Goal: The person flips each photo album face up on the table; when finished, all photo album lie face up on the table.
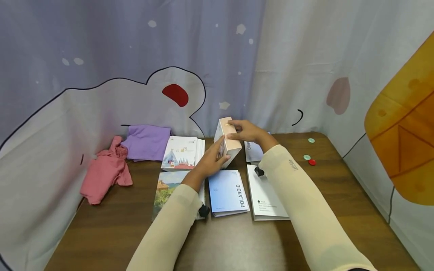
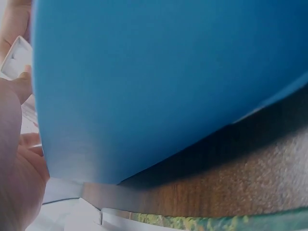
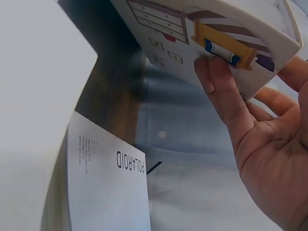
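Note:
Both hands hold a thick pink-and-white photo album [image 1: 232,150] tilted up over the back middle of the table. My left hand [image 1: 211,160] grips its lower left side, thumb and fingers around the edge. Fingers of my right hand [image 1: 250,131] curl over its upper right part. In the right wrist view, the album's illustrated face [image 3: 161,41] shows drawn furniture, and right-hand fingertips press against it. Right below the hands lies a blue POLAROID album [image 1: 226,192]; a large blue cover [image 2: 159,82] fills much of the left wrist view.
Left of the blue album are a landscape-cover album [image 1: 166,192] and a tent-picture album [image 1: 179,150]. A white album [image 1: 266,199] and another POLAROID album [image 1: 252,151] lie right. Purple cloth [image 1: 147,143], pink cloth [image 1: 106,171] and a red button [image 1: 312,162] are farther out.

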`<state>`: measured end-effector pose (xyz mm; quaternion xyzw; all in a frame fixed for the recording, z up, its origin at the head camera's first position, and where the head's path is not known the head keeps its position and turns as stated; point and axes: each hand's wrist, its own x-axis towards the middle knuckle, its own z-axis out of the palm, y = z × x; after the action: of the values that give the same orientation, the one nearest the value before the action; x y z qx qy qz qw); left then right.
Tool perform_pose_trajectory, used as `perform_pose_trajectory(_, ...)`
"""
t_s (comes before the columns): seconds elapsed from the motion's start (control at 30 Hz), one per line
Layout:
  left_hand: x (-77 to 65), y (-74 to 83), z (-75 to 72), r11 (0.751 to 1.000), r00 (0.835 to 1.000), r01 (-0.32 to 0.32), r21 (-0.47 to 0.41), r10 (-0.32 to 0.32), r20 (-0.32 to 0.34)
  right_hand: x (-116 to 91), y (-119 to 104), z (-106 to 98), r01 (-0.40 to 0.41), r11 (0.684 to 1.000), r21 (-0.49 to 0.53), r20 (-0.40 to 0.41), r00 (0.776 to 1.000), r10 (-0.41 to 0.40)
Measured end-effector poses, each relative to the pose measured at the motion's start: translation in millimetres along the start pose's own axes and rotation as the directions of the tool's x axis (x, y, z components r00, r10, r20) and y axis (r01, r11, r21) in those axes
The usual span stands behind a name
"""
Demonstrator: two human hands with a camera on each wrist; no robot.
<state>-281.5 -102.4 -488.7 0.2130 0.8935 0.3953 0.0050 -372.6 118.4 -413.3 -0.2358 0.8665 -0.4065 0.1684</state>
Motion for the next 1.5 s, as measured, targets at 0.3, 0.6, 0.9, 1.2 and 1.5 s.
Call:
perform_pose_trajectory(0.3,0.3,3.1,0.7,0.992,1.0,0.014,-0.125,-0.017,-0.025,-15,-6,0,0.009,0.978,0.208,0.005,1.0,-0.011)
perform_pose_trajectory(0.6,1.8,7.8,3.7,0.934,0.999,0.013,-0.357,-0.024,-0.028,-25,5,-2,0.076,0.926,0.369,0.097,0.988,-0.12)
perform_pose_trajectory(0.9,1.8,9.5,1.5,0.903,0.995,0.079,-0.422,-0.096,-0.019,-21,10,9,0.052,0.899,0.435,0.118,0.987,-0.114)
perform_pose_trajectory(1.2,1.8,13.0,-7.5,0.858,0.999,0.037,-0.512,-0.046,-0.006,-19,8,17,-0.028,0.941,0.337,0.124,0.992,-0.015)
perform_pose_trajectory(1.5,2.5,9.6,-10.2,0.894,0.997,0.036,-0.446,-0.061,-0.04,-15,10,24,0.0,0.964,0.265,0.127,0.991,-0.035)
